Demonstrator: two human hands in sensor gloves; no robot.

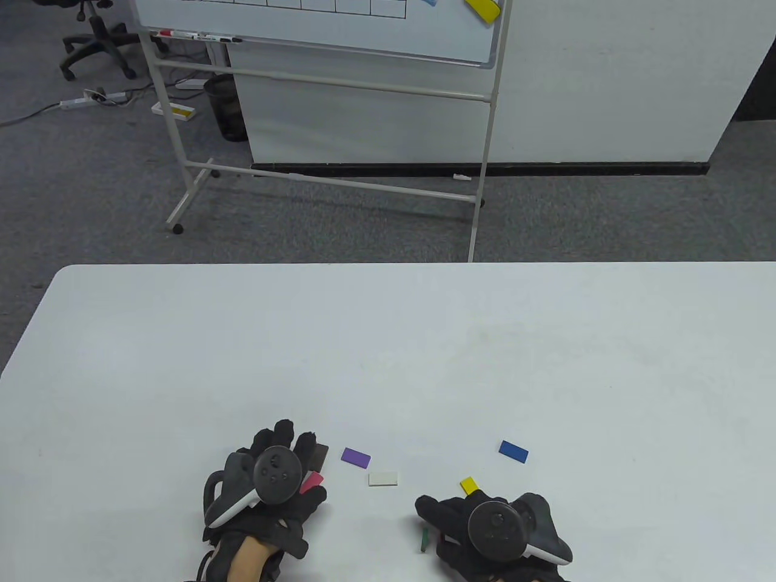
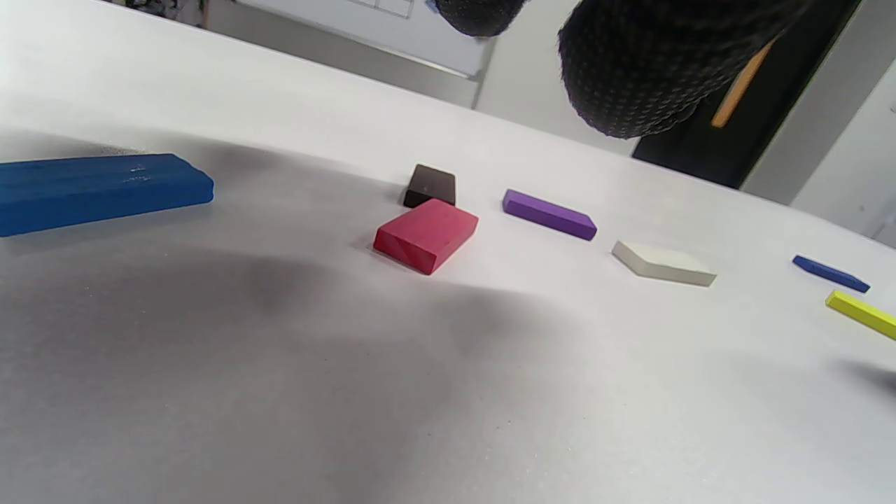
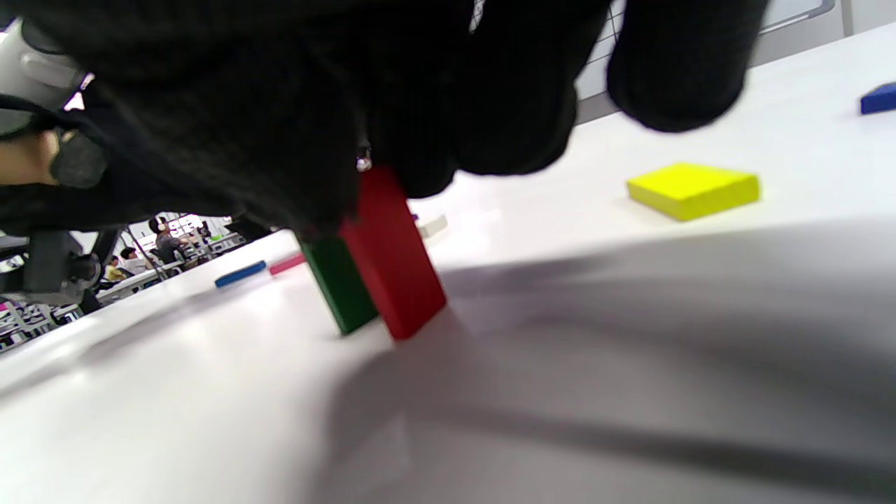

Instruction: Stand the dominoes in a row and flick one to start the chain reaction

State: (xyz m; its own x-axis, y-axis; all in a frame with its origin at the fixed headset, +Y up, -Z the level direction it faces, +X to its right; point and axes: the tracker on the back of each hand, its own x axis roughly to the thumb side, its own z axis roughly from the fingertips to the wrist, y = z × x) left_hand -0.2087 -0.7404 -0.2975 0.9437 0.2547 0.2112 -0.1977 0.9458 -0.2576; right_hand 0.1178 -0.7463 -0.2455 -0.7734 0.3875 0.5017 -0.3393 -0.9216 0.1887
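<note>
My right hand pinches a red domino upright on the table, close beside a standing green domino. My left hand hovers with its fingers straight and holds nothing. Below it lie a pink-red domino and a brown one. A blue domino lies flat under that hand and is hidden in the table view. Flat between the hands lie a purple domino and a white one. A yellow one and another blue one lie by the right hand.
The white table stretches far beyond the dominoes, which all sit near its front edge. A whiteboard stand and a partition wall stand on the floor behind the table.
</note>
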